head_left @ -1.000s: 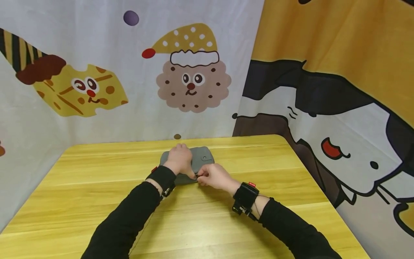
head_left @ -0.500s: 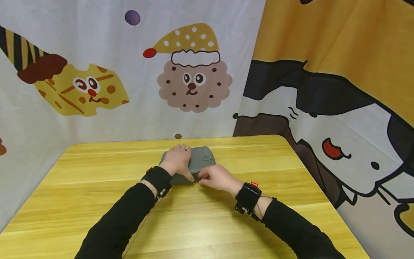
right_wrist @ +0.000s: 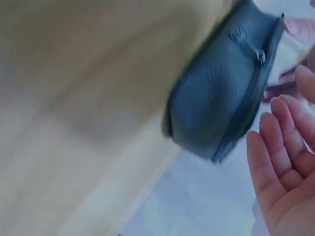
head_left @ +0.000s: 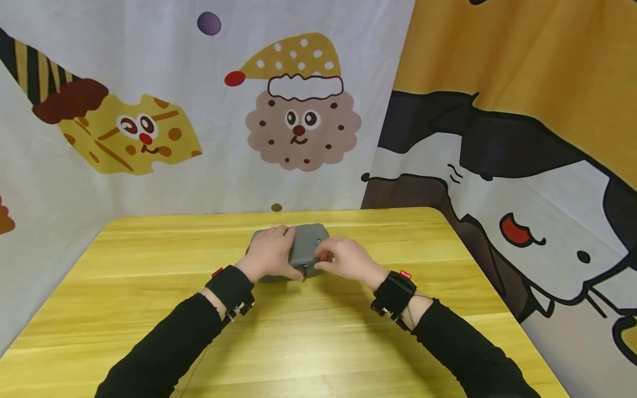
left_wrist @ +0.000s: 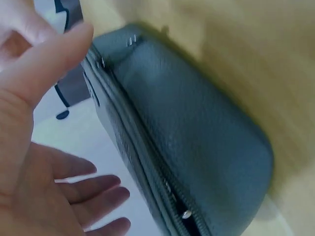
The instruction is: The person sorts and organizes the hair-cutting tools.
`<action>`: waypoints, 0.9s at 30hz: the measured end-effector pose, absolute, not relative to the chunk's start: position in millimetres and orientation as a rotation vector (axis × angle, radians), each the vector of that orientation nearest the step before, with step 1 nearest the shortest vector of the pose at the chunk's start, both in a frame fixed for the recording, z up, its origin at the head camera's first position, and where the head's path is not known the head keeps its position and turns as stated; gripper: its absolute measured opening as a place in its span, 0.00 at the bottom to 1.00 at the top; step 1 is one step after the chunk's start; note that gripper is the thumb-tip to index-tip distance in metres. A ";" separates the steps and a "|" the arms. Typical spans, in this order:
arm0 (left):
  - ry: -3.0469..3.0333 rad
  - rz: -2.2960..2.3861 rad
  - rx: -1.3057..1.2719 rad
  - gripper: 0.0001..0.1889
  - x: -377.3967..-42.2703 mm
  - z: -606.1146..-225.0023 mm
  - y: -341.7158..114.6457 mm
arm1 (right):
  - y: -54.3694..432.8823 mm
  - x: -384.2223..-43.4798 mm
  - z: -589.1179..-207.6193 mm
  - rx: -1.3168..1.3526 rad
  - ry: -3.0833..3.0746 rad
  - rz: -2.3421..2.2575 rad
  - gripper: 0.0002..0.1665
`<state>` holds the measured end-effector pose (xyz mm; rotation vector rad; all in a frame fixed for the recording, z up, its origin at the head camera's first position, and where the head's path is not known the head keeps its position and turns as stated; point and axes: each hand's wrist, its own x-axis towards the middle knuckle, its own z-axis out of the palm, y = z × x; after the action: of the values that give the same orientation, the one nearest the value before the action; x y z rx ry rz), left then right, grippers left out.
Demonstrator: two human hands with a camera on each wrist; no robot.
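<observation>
A grey zippered pouch [head_left: 308, 236] lies near the far edge of the table, with a small snap on its top. My left hand [head_left: 271, 251] rests across its left part, fingers extended and thumb at the front edge. Beside the pouch's right end is my right hand [head_left: 350, 260], its fingers loosely bent with nothing between them. In the left wrist view the zipper [left_wrist: 133, 120] runs along the side, with a dark gap near a small metal piece [left_wrist: 186, 214] at the lower end. A zipper pull [right_wrist: 261, 58] hangs free in the right wrist view.
The wooden table [head_left: 308, 342] spreads out in front of the pouch. Behind it hangs a pale curtain [head_left: 164, 193] with cartoon prints, and an orange one with a cat print is on the right. Both wrists wear black straps [head_left: 395, 293].
My right hand has let go of the front edge near the zipper and moved up and right. The left hand has slid slightly left, spreading away from the right one.
</observation>
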<state>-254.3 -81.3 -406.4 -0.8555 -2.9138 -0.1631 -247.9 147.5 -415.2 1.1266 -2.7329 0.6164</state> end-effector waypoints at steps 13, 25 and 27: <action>-2.791 -0.381 -0.701 0.55 -227.3 -411.7 -85.4 | 160.2 -271.5 -407.8 1.176 -2.822 0.400 0.50; -2.671 -0.522 -0.653 0.44 -187.7 -414.5 -77.9 | 153.8 -293.3 -410.1 1.227 -2.822 0.198 0.62; -2.677 -0.503 -0.669 0.43 -184.9 -416.9 -76.4 | 151.2 -296.6 -408.6 1.224 -2.838 0.161 0.63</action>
<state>-184.9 -76.4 -416.9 -0.6692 -2.6775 -0.5026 -296.6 151.2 -408.6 1.2236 -2.8381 0.1613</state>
